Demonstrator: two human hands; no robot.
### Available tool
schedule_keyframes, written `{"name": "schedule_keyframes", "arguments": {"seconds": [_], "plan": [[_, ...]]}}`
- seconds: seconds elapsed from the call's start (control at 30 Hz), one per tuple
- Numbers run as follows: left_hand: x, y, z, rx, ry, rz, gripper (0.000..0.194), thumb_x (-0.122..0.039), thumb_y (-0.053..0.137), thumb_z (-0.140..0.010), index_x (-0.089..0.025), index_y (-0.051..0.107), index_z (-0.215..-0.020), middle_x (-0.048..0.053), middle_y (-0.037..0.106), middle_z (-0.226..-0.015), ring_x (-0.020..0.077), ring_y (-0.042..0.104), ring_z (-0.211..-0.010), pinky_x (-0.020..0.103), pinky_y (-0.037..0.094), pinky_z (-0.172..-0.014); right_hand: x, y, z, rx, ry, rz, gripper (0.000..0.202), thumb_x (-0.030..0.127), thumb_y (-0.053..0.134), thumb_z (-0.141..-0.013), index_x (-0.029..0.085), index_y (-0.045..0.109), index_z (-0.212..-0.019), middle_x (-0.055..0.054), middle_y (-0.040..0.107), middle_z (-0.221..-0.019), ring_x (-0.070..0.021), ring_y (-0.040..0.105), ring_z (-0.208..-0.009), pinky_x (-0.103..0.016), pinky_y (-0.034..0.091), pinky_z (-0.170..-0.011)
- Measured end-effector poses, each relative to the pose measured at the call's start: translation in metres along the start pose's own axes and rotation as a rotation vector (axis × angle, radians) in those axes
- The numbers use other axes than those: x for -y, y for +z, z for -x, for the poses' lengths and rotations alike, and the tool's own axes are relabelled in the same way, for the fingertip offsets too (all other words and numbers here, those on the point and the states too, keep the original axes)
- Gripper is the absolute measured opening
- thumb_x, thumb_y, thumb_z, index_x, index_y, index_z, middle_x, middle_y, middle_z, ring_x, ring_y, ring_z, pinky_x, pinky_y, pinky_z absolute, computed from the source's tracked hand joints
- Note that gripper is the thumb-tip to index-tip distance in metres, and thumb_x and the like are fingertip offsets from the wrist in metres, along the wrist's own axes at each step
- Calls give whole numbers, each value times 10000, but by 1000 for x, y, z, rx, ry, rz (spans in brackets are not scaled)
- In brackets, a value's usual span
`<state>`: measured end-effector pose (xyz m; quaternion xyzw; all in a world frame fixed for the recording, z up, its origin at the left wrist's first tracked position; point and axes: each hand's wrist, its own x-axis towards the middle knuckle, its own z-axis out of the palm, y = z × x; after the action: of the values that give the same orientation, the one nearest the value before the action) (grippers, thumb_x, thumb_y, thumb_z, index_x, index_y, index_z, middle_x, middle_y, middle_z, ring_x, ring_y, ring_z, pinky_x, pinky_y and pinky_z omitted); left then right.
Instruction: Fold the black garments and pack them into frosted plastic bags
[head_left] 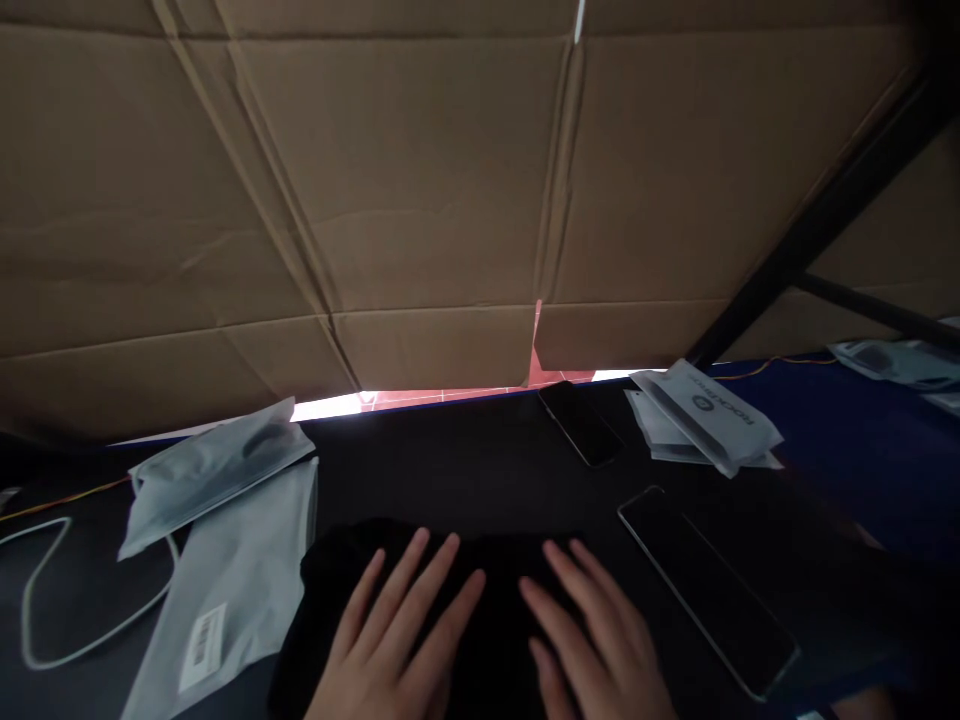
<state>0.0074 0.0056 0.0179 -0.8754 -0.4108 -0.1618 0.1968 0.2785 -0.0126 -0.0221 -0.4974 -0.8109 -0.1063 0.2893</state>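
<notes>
Both hands rest on a dark, soft-looking black item (487, 570) at the bottom middle of the head view. My left hand (401, 640) lies flat on its left part, fingers spread. On its right part is my right hand (592, 630), fingers apart and pointing forward. Neither hand grasps anything. The black item blends into the dark table surface (420, 460), so its exact shape is hard to tell.
Left: frosted bags (217, 470) and a white cable (45, 600). Right: a smaller phone (581, 422), a larger phone-like device (709, 590) and white printed packets (709, 415). Cardboard (420, 180) stands behind; a dark metal bar (825, 210) slants at right. Part of another person's hand (862, 703) shows bottom right.
</notes>
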Motion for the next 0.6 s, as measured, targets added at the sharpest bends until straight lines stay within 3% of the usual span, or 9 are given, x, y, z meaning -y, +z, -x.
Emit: {"name": "schedule_keyframes", "arguments": {"seconds": [0.1,0.27,0.4,0.47,0.6], "plan": [[-9,16,2,44,70,-34,630,-295,532,-1039,-226,492,-1663,64,576,-1685,329,598,-1485,486,537,-1131,9,11,-7,98,-174,67,465,245,551,-1045,231,660,-1496,-44,663,-1584,-338,709,-1371,-464,671,-965],[3,25,15,50,65,-20,517,-306,518,-1061,-197,616,-1556,32,698,-1561,255,700,-1365,397,595,-1030,-6,13,1,159,-233,177,455,337,536,-1088,146,676,-1477,-62,688,-1538,-303,772,-1273,-448,687,-899],[15,13,15,2,41,75,323,-304,575,-1057,-308,773,-1312,-39,857,-1227,225,799,-1080,403,587,-961,-15,7,9,130,-245,117,355,271,576,-1047,228,768,-1342,-52,708,-1522,-330,766,-1281,-487,675,-917],[17,8,15,-14,-9,116,297,-240,572,-1047,-321,796,-1225,-49,862,-1071,212,795,-936,408,564,-910,-17,5,13,116,-207,88,310,244,599,-1019,283,802,-1250,-43,712,-1520,-354,759,-1289,-517,675,-909],[13,8,10,-12,-42,127,316,-217,543,-1058,-295,790,-1238,-32,844,-1039,210,771,-897,406,519,-855,-19,4,16,155,-108,82,264,346,658,-1003,316,810,-1217,-51,732,-1489,-403,760,-1267,-567,690,-846]]}}
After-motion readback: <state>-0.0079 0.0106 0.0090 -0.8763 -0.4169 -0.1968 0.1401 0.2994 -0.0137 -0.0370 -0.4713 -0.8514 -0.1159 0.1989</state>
